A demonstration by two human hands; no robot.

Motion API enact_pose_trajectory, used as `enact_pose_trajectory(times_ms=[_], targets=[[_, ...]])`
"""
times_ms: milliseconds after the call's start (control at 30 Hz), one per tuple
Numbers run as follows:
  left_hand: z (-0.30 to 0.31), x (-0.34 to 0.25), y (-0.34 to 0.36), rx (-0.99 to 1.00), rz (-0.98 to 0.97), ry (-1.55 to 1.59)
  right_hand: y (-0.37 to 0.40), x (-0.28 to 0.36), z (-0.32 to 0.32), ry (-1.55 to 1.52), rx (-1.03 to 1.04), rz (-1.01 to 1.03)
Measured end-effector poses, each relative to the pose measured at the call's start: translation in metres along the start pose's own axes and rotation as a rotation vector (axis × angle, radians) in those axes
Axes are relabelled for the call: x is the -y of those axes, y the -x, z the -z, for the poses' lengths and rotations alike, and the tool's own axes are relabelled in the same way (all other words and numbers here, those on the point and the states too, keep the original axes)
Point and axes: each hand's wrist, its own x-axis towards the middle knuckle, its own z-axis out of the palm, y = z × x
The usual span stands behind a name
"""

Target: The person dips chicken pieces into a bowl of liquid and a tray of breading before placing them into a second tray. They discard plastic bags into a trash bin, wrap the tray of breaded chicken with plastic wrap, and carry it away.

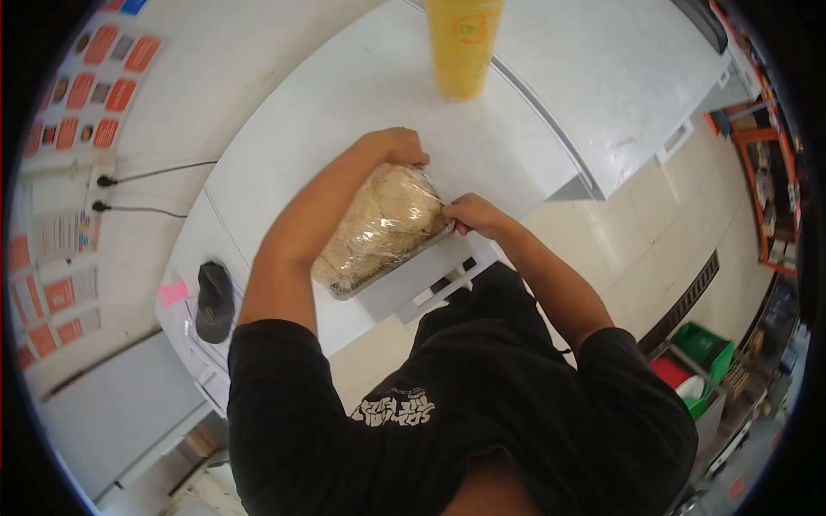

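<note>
A metal tray (354, 292) lies on the white surface in front of me, heaped with a pale tan, crumbly-looking food (370, 222). Clear plastic wrap (411, 199) covers the heap and shines in places. At the far end of the tray, my left hand (397, 145) is closed at the edge of the wrap, its fingertips partly hidden. My right hand (473, 213) pinches the wrap at the right-hand corner, close to the tray's rim.
A tall yellow container (463, 52) stands beyond the tray on the white worktop (292, 112). A dark cap (214, 301) and a pink note (173, 293) lie to the left. Two plugged cords (155, 176) run from the wall. Shelving (761, 189) and a green crate (701, 348) are at right.
</note>
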Motion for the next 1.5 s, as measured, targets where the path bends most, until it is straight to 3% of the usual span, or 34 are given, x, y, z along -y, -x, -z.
enact_pose_trajectory(times_ms=[133,200,400,467,500,567,600,667,700,733,767,800,867,933,967,1000,1067,1100,1133,1267,1333,1367,1400,1467,1500], targets=[[0.038,-0.007,0.008,0.163,-0.219,0.004,0.001,0.000,0.000,-0.093,0.014,0.016],[0.054,-0.025,0.013,0.318,0.298,0.273,0.002,0.001,0.002,-0.122,0.026,0.027],[0.069,-0.018,0.023,0.396,0.328,0.365,0.010,0.023,0.008,-0.082,0.163,-0.013],[0.074,-0.015,0.026,0.416,0.342,0.389,0.009,0.039,0.013,0.254,0.076,-0.021],[0.072,-0.012,0.027,0.433,0.352,0.405,0.007,0.043,0.009,0.264,0.090,-0.025],[0.068,-0.004,0.030,0.415,0.360,0.442,0.002,0.053,-0.008,0.464,-0.312,0.293],[0.066,0.001,0.030,0.398,0.357,0.465,-0.003,0.051,-0.016,0.472,-0.302,0.295],[0.065,0.008,0.035,0.371,0.376,0.537,-0.015,0.042,-0.031,-0.042,-0.077,0.160],[0.063,0.014,0.040,0.348,0.391,0.602,-0.016,0.041,-0.032,-0.029,-0.062,0.157],[0.047,0.029,0.041,0.340,0.406,0.620,-0.015,0.039,-0.031,-0.287,0.050,0.077],[0.027,0.044,0.043,0.258,0.506,0.901,-0.014,0.037,-0.031,-0.544,0.160,-0.013],[0.010,0.053,0.047,0.165,0.603,1.182,-0.012,0.036,-0.033,-0.527,0.178,-0.027],[0.014,0.049,0.065,0.090,0.631,1.375,-0.007,0.035,-0.038,-0.678,0.153,-0.034],[0.015,0.049,0.084,0.134,0.643,1.819,-0.006,0.035,-0.047,-0.725,0.183,-0.005],[0.018,0.043,0.094,0.033,0.615,1.876,-0.008,0.036,-0.050,-0.792,0.190,0.042],[0.017,0.042,0.101,0.002,0.639,1.900,-0.011,0.037,-0.052,-0.768,0.220,0.024],[0.012,0.043,0.114,-0.072,0.652,1.736,-0.017,0.035,-0.052,-0.873,0.268,-0.007],[0.028,0.030,0.133,-0.121,0.679,1.462,-0.018,0.034,-0.050,-0.855,0.287,-0.032],[0.016,0.029,0.147,-0.140,0.706,1.484,-0.022,0.035,-0.048,-0.833,0.318,-0.023],[-0.083,-0.001,0.249,-0.947,1.160,1.351,-0.025,0.041,-0.043,-0.741,0.343,-0.059],[-0.164,-0.047,0.284,-1.192,1.439,1.379,-0.027,0.042,-0.041,-0.675,0.416,-0.029],[-0.180,-0.077,0.286,-1.195,1.472,1.637,-0.024,0.045,-0.043,-0.640,0.364,-0.064],[-0.195,-0.105,0.285,-1.192,1.484,1.904,-0.021,0.047,-0.044,-0.601,0.311,-0.097],[-0.224,-0.132,0.255,-1.299,1.128,2.281,-0.027,0.044,-0.042,-0.512,0.302,-0.087],[-0.206,-0.146,0.238,-1.509,1.046,2.276,-0.031,0.041,-0.041,-0.445,0.271,-0.070]])
